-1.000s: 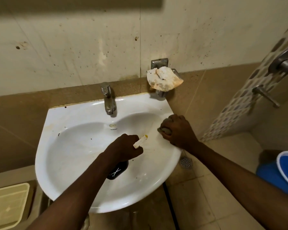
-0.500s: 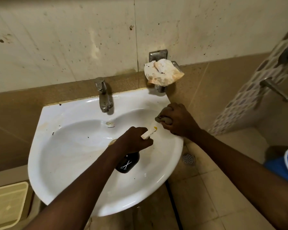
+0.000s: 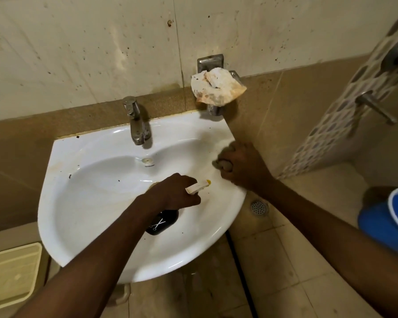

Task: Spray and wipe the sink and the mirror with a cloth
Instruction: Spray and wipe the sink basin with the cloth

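Observation:
A white wall-mounted sink (image 3: pixel 83 203) fills the middle of the view, with brownish streaks and dark specks in its basin. My left hand (image 3: pixel 172 193) grips a black spray bottle (image 3: pixel 162 223) over the basin, its cream nozzle with a yellow tip (image 3: pixel 199 185) aimed at the right rim. My right hand (image 3: pixel 241 166) holds a bunched grey-brown cloth (image 3: pixel 223 165) pressed on the sink's right rim. The drain is mostly hidden under my left hand. No mirror is in view.
A steel tap (image 3: pixel 135 121) stands at the sink's back. A stained crumpled rag (image 3: pixel 216 87) sits on a metal wall holder. A blue bucket (image 3: pixel 391 216) stands at the right, a cream tray (image 3: pixel 12 276) at the lower left, a floor drain (image 3: pixel 259 207) beneath the sink.
My left hand with the bottle has moved slightly right, towards the sink's right rim. My right hand with the cloth has shifted a little along that rim. The camera has tilted down.

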`<state>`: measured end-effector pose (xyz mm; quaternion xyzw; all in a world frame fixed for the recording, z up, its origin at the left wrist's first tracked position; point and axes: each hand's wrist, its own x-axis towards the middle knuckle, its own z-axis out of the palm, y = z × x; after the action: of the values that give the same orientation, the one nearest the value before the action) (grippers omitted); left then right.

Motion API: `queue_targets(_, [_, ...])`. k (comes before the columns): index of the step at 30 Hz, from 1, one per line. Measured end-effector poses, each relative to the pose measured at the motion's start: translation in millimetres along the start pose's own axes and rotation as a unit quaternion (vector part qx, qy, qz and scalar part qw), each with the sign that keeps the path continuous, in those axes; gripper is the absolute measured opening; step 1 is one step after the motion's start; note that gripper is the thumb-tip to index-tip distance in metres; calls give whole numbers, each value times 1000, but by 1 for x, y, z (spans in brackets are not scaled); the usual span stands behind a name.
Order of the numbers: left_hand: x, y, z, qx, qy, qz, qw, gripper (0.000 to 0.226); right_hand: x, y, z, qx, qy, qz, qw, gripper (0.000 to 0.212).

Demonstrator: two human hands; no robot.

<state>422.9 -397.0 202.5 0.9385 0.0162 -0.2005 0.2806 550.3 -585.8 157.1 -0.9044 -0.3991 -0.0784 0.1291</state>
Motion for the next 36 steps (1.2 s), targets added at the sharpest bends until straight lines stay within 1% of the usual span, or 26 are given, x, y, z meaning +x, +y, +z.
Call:
queue_targets(3, [-12, -1, -8, 10, -50, -10, 999, 17, -39, -20, -8, 8, -58, 26, 998, 39])
queue_targets(5, [-19, 6, -11, 20, -82, -16, 996, 16, -23, -27, -7, -39, -48, 44, 997, 31])
queue_targets(7, [-25, 15, -12, 19, -99, -28, 994, 16, 1, -32, -4, -120, -30, 51, 991, 23])
queue_targets(9, [-30, 21, -11, 9, -116, -37, 992, 13, 13, -39, -6, -183, -41, 54, 981, 20])
queue_targets(10, [-33, 23, -11, 4, -129, -36, 991, 13, 10, -43, -6, -191, -47, 54, 979, 20])
queue_targets(11, [-36, 25, -11, 0, -137, -38, 990, 15, 2, -48, -8, -181, -53, 54, 981, 20])
queue_targets(13, [-43, 27, -12, 3, -154, -39, 987, 18, -20, -62, -16, -123, -72, 63, 988, 22])
queue_targets(15, [-47, 28, -15, 41, -174, -48, 983, 45, -45, -74, -25, -59, -78, 63, 993, 25])
queue_targets(16, [-49, 27, -16, 59, -176, -52, 981, 54, -53, -79, -29, -36, -84, 65, 994, 27])
queue_targets(17, [-51, 25, -18, 65, -171, -56, 982, 57, -55, -79, -30, -30, -94, 64, 993, 27])
queue_targets(18, [-53, 24, -19, 61, -164, -60, 983, 56, -50, -76, -28, -51, -97, 55, 992, 28])
queue_targets(22, [-59, 17, -20, 45, -145, -74, 986, 43, 2, -48, -10, -195, -39, 55, 979, 26])
queue_targets(24, [-60, 13, -17, 64, -138, -50, 987, 27, 14, -41, -7, -231, -39, 58, 970, 25])
queue_targets(25, [-59, 11, -15, 62, -132, -38, 989, 20, 13, -42, -7, -226, -42, 51, 972, 23])
queue_targets(27, [-60, 10, -13, 18, -125, -33, 991, 19, -4, -46, -10, -181, -55, 43, 981, 21])
queue_targets(30, [-60, 16, -14, -5, -145, -23, 989, 25, -29, -54, -19, -102, -53, 88, 989, 23])
queue_targets(32, [-60, 21, -16, 7, -167, -21, 986, 34, -22, -53, -20, -99, -30, 114, 988, 21])
queue_targets(34, [-60, 25, -17, 35, -163, -25, 986, 41, -15, -57, -21, -107, -15, 127, 986, 20])
queue_targets(35, [-58, 25, -18, 36, -150, -26, 988, 39, -16, -61, -21, -107, -20, 131, 985, 22])
queue_targets(36, [-56, 24, -18, 34, -137, -23, 990, 30, -23, -69, -24, -95, -35, 139, 985, 24])
